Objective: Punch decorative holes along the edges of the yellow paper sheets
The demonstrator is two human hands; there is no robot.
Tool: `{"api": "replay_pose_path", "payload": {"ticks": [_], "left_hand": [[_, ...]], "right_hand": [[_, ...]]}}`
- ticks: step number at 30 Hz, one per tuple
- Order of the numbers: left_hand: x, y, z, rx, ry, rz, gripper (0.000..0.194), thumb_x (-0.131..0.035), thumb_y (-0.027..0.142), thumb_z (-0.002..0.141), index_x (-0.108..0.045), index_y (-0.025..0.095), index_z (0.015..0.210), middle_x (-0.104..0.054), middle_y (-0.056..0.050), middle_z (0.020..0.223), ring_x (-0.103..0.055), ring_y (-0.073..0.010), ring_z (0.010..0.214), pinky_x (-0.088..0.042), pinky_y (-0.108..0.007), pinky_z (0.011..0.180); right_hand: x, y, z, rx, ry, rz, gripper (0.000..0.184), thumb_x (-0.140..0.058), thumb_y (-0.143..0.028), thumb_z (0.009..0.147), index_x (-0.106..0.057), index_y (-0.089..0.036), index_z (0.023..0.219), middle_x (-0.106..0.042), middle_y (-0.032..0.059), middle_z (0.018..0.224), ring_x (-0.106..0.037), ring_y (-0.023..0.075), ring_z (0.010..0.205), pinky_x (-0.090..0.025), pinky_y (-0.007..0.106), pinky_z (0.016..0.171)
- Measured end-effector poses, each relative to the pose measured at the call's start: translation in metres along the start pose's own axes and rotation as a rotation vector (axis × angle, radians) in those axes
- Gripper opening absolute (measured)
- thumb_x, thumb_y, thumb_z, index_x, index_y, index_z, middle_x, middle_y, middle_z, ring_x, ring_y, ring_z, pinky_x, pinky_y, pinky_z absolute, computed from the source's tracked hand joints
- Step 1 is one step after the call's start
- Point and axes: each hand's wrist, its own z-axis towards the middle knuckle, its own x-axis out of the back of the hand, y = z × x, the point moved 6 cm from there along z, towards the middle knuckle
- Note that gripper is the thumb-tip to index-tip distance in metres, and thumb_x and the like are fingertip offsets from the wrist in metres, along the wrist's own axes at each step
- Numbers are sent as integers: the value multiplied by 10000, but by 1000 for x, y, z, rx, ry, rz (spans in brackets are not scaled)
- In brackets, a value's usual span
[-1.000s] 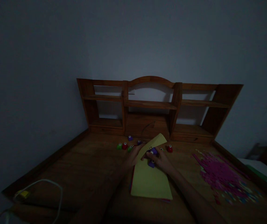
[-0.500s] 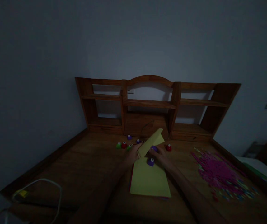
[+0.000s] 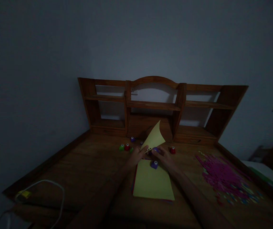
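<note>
- left hand (image 3: 136, 156): fingers pinch the near left end of a curved yellow paper sheet (image 3: 154, 136) above the brown wooden counter (image 3: 88, 168);
- right hand (image 3: 165, 158): fingers grip a rounded purple piece (image 3: 156, 149) at the sheet's near edge;
- a white-eyed purple block (image 3: 154, 164) rests on the yellow-topped paper stack (image 3: 153, 184).

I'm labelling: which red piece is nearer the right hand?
The red piece right of the right hand; the other one sits left, beside a green piece.
</note>
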Motion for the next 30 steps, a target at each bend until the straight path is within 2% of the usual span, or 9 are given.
{"api": "replay_pose_path", "payload": {"ticks": [6,12,15,18,21,23,26,28,30], "left_hand": [[2,-2,2,-2,40,36,475,-615,555,832,-673,119,1010,-710,-76,819,-632,-181,648,-463,-253,541],[1,5,0,-3,26,115,419,-644,507,820,-703,113,949,-687,-50,717,-580,-153,556,-438,-241,495],[-1,8,-2,-13,13,94,395,-647,458,820,-698,112,1004,-675,-33,689,-560,-133,515,-419,-223,458],[-4,7,-4,-16,-44,64,376,-639,414,813,-682,103,1020,-588,15,537,-493,-106,406,-367,-204,396],[-8,8,-6,-58,-133,-3,354,-626,425,801,-683,95,917,-536,24,468,-489,-108,374,-396,-209,397],[-9,7,-7,-77,-177,-74,382,-622,461,800,-681,93,883,-574,-3,501,-531,-124,406,-435,-222,417],[-9,2,-7,-60,-203,-149,413,-633,486,802,-683,90,905,-631,-38,569,-584,-144,468,-476,-239,459],[-8,-5,-6,-46,-196,-166,431,-632,503,809,-687,91,925,-652,-50,601,-607,-155,502,-486,-248,485],[-6,-10,-5,-37,-173,-175,490,-623,557,801,-690,90,936,-656,-58,606,-612,-168,507,-482,-260,488]], "right_hand": [[3,8,3,-63,-22,38,461,-721,-614,720,-687,-165,814,-597,-13,637,-491,122,556,-356,257,538],[6,21,8,-84,1,127,445,-768,-572,698,-698,-148,815,-614,-3,638,-510,119,571,-371,259,569],[7,26,10,-115,3,189,438,-796,-547,675,-701,-141,813,-630,2,643,-513,112,555,-378,258,573],[7,33,13,-141,-7,268,406,-798,-516,680,-699,-139,795,-635,5,634,-523,115,548,-387,258,573],[7,37,14,-136,-6,310,370,-809,-480,663,-673,-143,732,-631,10,618,-538,131,555,-413,271,586],[7,37,12,-118,2,346,369,-819,-469,643,-661,-163,775,-645,12,657,-563,152,587,-440,287,606],[5,30,7,-97,12,416,440,-834,-454,622,-638,-208,930,-700,45,856,-635,217,740,-494,341,670],[3,26,2,-116,9,435,456,-839,-435,621,-625,-215,958,-707,81,977,-656,263,861,-514,383,733],[1,23,-1,-143,7,430,434,-827,-421,644,-623,-214,966,-706,100,1015,-660,284,923,-518,399,766]]}}
